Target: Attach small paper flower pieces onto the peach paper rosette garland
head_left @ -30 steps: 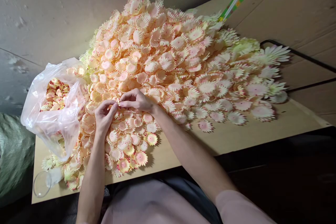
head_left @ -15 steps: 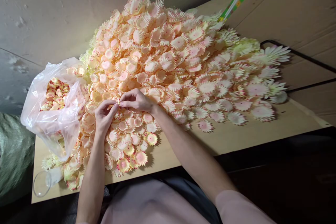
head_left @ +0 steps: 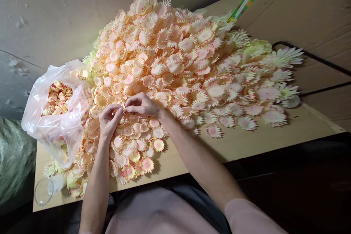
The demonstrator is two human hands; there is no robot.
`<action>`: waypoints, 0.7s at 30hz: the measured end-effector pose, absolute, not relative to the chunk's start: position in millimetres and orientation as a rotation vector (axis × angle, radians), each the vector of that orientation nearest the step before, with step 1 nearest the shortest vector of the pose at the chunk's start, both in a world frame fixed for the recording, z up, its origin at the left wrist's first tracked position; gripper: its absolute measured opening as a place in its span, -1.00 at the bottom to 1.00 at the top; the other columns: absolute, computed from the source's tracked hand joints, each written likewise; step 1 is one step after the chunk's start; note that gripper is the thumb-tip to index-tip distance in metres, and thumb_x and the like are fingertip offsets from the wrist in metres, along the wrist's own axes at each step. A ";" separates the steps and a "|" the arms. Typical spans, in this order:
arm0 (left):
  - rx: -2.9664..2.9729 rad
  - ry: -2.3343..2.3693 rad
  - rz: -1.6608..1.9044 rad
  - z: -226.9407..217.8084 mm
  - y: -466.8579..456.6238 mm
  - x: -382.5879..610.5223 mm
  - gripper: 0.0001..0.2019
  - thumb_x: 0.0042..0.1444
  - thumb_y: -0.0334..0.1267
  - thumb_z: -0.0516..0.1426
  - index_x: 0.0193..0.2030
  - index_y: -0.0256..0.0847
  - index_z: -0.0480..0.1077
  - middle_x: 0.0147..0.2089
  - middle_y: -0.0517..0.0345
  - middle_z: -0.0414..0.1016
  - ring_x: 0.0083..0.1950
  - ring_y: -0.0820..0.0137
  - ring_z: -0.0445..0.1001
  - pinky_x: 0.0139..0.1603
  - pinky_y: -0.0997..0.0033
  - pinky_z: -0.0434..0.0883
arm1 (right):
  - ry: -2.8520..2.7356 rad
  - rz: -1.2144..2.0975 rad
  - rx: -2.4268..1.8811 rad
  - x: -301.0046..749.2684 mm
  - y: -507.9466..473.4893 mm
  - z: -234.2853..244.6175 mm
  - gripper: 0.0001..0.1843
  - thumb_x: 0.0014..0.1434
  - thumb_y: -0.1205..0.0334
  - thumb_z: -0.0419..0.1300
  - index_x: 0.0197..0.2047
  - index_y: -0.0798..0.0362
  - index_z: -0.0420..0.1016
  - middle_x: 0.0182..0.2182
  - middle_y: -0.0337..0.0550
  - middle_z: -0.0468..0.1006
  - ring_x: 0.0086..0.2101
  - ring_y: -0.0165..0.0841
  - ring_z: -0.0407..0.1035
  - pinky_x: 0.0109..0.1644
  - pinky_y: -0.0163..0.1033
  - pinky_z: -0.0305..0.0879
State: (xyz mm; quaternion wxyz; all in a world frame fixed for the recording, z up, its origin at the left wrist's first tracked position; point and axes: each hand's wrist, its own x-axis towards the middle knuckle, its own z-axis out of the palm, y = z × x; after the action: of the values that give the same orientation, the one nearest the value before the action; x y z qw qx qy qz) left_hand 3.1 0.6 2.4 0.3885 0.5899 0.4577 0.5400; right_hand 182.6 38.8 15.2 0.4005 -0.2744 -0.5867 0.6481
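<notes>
A large heap of fringed artificial flower petals (head_left: 161, 69), pale peach with red-tipped edges, spreads over the table. At the heap's near left side, my left hand (head_left: 110, 117) and my right hand (head_left: 142, 105) meet fingertip to fingertip. Between them they pinch one small petal piece (head_left: 124, 109), cream with reddish marks and mostly covered by the fingers. Thumb and forefinger are closed on it in both hands. Left of my left hand stands a translucent plastic bag (head_left: 38, 117), its mouth open on several small rolled petal pieces (head_left: 59, 98).
A clear cup (head_left: 44, 191) lies on its side at the table's (head_left: 219, 150) near left corner. Behind the heap leans a green packet (head_left: 248, 3). A black bar (head_left: 326, 60) sticks in from the right, and a green sack (head_left: 16, 168) bulges at the left.
Both hands stay in nearly the same place. The fingertips have shifted slightly around the petal piece, and a little more of it shows.
</notes>
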 end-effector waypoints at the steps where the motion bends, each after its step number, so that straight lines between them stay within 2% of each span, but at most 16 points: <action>1: 1.492 1.167 1.368 2.6 0.8 3.1 -0.84 0.01 -0.16 0.31 -0.35 -0.19 0.54 -0.31 0.10 0.54 -0.24 0.40 0.49 -0.17 0.42 0.42 | -1.499 1.619 -0.705 182.2 38.8 15.1 -0.83 -0.07 0.24 0.31 -0.45 0.21 0.54 -0.57 -0.25 0.47 -0.54 -0.51 0.26 -0.45 -0.36 0.16; 7: 1.485 1.207 1.387 0.8 2.3 2.3 -0.84 0.02 -0.18 0.30 -0.43 -0.22 0.53 -0.32 0.09 0.55 -0.22 0.41 0.50 -0.11 0.41 0.44 | -1.513 1.578 -0.723 178.5 38.0 15.5 -0.86 -0.10 0.28 0.30 -0.49 0.21 0.54 -0.57 -0.24 0.49 -0.51 -0.49 0.30 -0.38 -0.34 0.22; 14: 1.177 1.187 1.470 -4.9 3.0 3.3 -0.78 0.07 -0.08 0.24 -0.35 -0.20 0.46 -0.39 0.22 0.43 -0.38 0.51 0.44 -0.26 0.49 0.49 | -1.402 1.566 -0.725 182.5 42.4 13.0 -0.86 -0.10 0.26 0.28 -0.56 0.16 0.47 -0.64 -0.27 0.44 -0.59 -0.51 0.23 -0.49 -0.35 0.15; 21: 1.491 1.213 1.380 0.4 1.5 3.2 -0.82 0.08 -0.15 0.26 -0.35 -0.24 0.53 -0.34 0.12 0.53 -0.31 0.46 0.48 -0.22 0.49 0.43 | -1.540 1.528 -0.718 182.1 37.9 13.9 -0.76 0.00 0.16 0.31 -0.48 0.19 0.51 -0.59 -0.25 0.44 -0.56 -0.51 0.23 -0.47 -0.35 0.13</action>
State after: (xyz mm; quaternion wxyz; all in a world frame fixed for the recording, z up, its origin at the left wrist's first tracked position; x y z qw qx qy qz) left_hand 3.2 1.5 0.4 0.3782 0.5833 0.4747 0.5399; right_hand 182.1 37.9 13.9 0.4153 -0.2858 -0.6129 0.6085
